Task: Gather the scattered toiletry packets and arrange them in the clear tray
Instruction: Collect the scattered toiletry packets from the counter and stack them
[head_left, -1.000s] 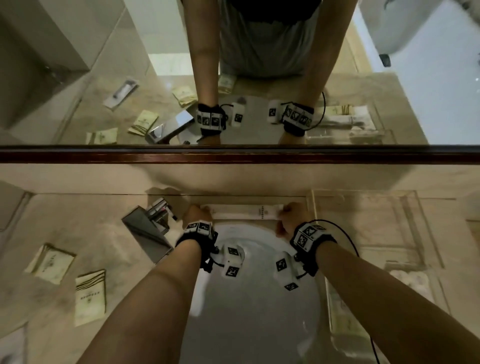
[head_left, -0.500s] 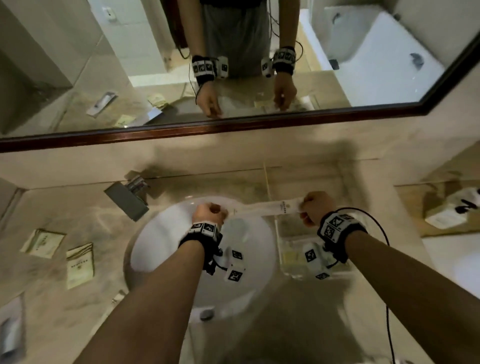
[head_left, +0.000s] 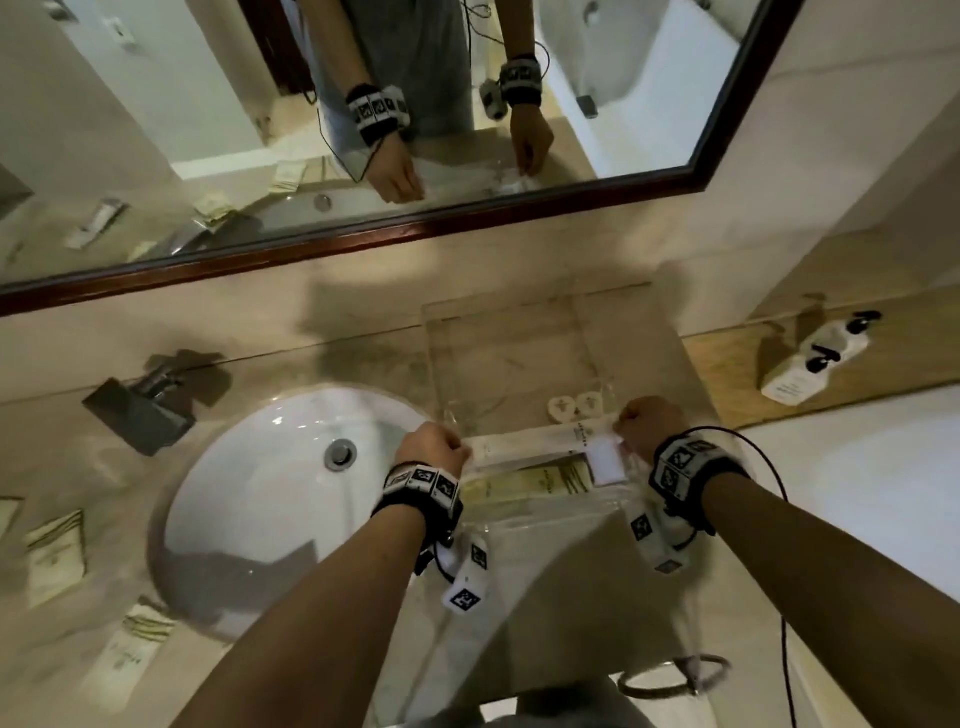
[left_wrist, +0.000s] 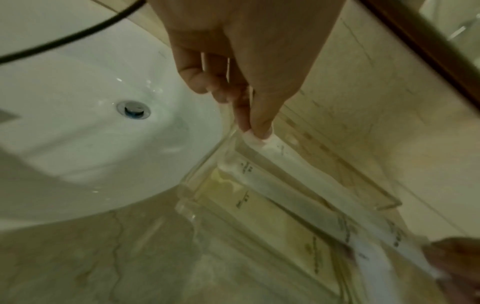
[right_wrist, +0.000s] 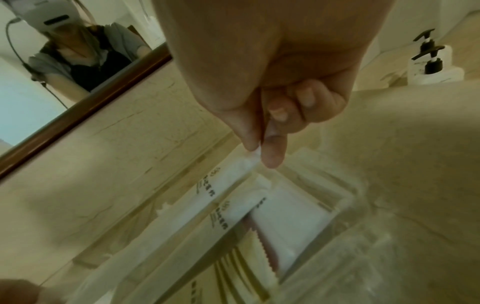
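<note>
A long white packet (head_left: 540, 441) is stretched between my two hands, just above the near part of the clear tray (head_left: 498, 307). My left hand (head_left: 460, 451) pinches its left end with thumb and forefinger (left_wrist: 257, 131), close over the tray's left wall (left_wrist: 205, 160). My right hand (head_left: 626, 427) pinches the right end (right_wrist: 261, 153). Under the long packet (right_wrist: 226, 185) the tray holds another long white packet (left_wrist: 285, 197), yellowish packets (head_left: 535, 480), a white square packet (right_wrist: 291, 216) and two small round items (head_left: 574, 405).
Several yellowish packets (head_left: 54, 556) lie on the stone counter left of the white basin (head_left: 260, 509), one near the front edge (head_left: 137, 644). A dark tap (head_left: 140, 410) stands behind the basin. Pump bottles (head_left: 810, 358) sit on the ledge at the right; the mirror runs along the back.
Both hands have carried the long white packet from behind the basin rightward and down over the tray. The head view has swung right with them.
</note>
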